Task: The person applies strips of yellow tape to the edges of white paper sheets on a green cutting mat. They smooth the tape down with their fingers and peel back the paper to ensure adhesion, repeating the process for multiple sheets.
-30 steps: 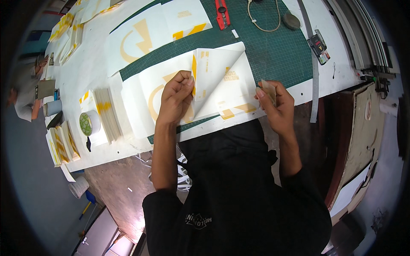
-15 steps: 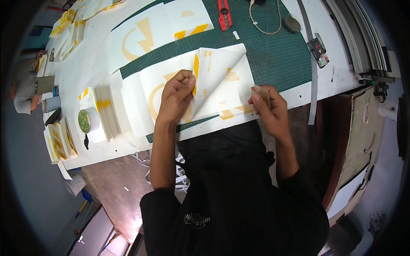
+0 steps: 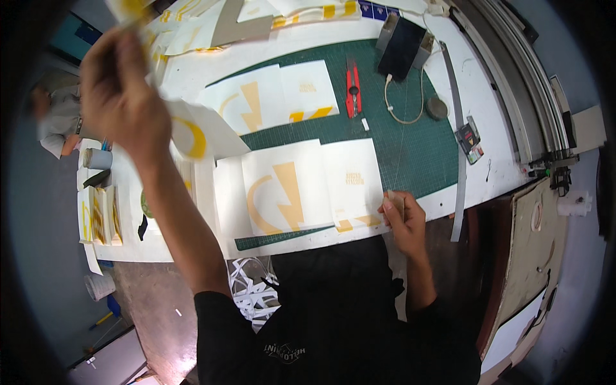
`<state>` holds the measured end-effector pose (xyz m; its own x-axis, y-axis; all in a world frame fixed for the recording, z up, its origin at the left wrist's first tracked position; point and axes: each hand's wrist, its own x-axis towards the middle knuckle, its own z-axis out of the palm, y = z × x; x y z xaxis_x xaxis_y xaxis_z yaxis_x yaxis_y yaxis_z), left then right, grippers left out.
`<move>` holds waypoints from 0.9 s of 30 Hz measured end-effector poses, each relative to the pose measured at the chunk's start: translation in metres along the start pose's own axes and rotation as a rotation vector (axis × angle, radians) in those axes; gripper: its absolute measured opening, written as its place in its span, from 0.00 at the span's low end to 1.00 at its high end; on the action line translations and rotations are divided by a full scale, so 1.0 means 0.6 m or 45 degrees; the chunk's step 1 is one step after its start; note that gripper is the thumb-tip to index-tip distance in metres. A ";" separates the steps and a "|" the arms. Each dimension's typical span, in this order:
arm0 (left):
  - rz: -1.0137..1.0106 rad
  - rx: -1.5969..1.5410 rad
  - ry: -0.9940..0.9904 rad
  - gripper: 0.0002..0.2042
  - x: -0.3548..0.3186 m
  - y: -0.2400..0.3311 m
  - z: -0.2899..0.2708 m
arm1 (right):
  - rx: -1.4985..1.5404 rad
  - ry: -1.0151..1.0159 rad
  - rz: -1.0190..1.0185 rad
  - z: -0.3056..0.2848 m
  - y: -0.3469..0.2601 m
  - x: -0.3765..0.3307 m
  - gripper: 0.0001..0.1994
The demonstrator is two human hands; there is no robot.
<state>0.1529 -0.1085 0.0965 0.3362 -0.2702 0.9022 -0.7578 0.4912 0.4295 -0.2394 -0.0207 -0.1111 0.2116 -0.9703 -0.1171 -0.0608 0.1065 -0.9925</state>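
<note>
White backing sheet (image 3: 192, 131) now lifted away, left hand (image 3: 119, 96)

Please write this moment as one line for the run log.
left hand: raised, holding peeled white sheet | right hand: pressing sticker sheet edge | green cutting mat: under sheets

left hand (image 3: 119, 96) motion-blurred, fingers smeared; the peeled sheet (image 3: 192, 131) it lifts is blurred too, grip unclear. small tool in right hand (image 3: 404, 221) mostly covered by fingers, kind unclear. sticker sheet (image 3: 301, 186) print too small to read. stacks at top cut by frame rim.
</note>
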 end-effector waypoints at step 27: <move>-0.067 0.391 -1.414 0.07 -0.341 -0.129 0.161 | -0.263 0.140 -0.086 -0.035 0.015 -0.031 0.11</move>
<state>0.0886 -0.1713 -0.1248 -0.1905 -0.9391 0.2859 -0.9128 0.2766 0.3006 -0.2643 -0.0059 -0.1172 0.1150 -0.9928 -0.0350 -0.2505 0.0051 -0.9681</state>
